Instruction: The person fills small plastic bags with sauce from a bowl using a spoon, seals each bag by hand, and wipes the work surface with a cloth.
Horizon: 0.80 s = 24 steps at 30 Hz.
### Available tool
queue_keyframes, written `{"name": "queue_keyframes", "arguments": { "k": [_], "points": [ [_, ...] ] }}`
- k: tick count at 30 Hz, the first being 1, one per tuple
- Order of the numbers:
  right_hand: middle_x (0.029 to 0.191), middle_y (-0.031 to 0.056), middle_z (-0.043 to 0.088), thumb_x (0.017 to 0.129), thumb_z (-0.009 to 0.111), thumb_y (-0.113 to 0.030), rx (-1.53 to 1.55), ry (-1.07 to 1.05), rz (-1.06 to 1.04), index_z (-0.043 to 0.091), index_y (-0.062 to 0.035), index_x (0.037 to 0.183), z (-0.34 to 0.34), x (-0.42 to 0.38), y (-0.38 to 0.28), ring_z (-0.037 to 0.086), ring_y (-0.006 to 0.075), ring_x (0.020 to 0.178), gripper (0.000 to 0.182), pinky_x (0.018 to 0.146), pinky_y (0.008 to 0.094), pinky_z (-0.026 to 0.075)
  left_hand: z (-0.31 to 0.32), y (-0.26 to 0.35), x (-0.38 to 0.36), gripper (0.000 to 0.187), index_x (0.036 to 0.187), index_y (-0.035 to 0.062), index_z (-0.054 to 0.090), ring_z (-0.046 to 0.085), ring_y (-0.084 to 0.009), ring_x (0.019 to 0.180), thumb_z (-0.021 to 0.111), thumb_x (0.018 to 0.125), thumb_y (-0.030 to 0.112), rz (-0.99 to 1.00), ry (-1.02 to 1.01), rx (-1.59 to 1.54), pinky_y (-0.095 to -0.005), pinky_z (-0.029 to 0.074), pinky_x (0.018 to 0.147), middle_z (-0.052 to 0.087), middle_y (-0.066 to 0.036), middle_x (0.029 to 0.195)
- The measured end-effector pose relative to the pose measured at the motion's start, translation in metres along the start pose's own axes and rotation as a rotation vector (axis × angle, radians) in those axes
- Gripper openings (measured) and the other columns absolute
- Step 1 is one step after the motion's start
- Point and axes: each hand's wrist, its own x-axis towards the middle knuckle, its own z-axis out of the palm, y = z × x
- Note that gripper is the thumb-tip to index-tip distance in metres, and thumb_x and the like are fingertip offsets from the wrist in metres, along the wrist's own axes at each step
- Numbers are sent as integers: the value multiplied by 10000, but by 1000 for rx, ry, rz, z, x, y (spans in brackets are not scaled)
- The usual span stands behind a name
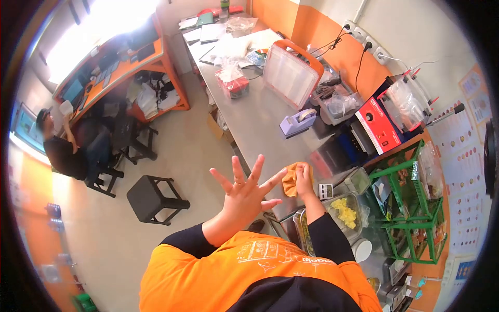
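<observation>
My left hand (244,190) is raised in front of my body with its fingers spread wide, and it holds nothing. To its right, at the edge of the steel table (254,112), my right hand (304,183) is closed on a yellow-orange cloth (290,181). The cloth is bunched, and the fingers cover part of it. Right beside that hand lies a small white digital timer (326,191). A clear container of yellow food pieces (345,212) stands near my right forearm.
A purple tape dispenser (298,123), a clear case (292,73) and a red sealing machine (379,125) stand on the table. Green racks (410,208) are at the right. A black stool (156,200) stands on the floor; a seated person (67,151) is at the left.
</observation>
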Motion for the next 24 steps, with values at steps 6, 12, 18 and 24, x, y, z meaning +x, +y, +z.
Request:
{"name": "queue_keyframes", "arguments": {
  "k": [6, 12, 18, 24],
  "points": [
    [1329, 133, 467, 1062, 454, -366, 165, 179, -43, 386, -64, 1467, -50, -47, -85, 471, 255, 1218, 510, 1060, 404, 367, -27, -9, 11, 868, 1623, 372, 134, 11, -496, 1534, 367, 905, 802, 21, -433, -1801, -708, 11, 1174, 42, -152, 1702],
    [1390, 64, 475, 1040, 423, -524, 402, 375, -56, 386, -129, 1502, -152, -128, -128, 499, 190, 1235, 610, 1006, 358, 377, -40, 12, 22, 809, 1632, 325, -6, 110, -387, 1545, 169, 976, 765, -183, -919, -3150, -598, 154, 1213, 157, -83, 1661],
    [1379, 93, 483, 1042, 434, -536, 396, 792, -102, 425, -73, 1466, -244, -261, -119, 520, 206, 1191, 627, 977, 365, 420, 36, -6, 7, 573, 1514, 31, 392, 486, -93, 665, 571, 1027, 274, -351, -813, -2235, -444, 501, 1024, 473, 66, 693],
    [1204, 94, 599, 1078, 443, -361, 369, 1298, 87, 538, -20, 1342, -293, -429, -84, 596, 159, 976, 442, 863, 306, 474, 159, -55, -158, 674, 1575, 111, 332, 583, -211, 1221, 601, 1022, 387, -856, -1262, -1260, -400, 442, 1087, 474, -106, 1518]
  ]
}}
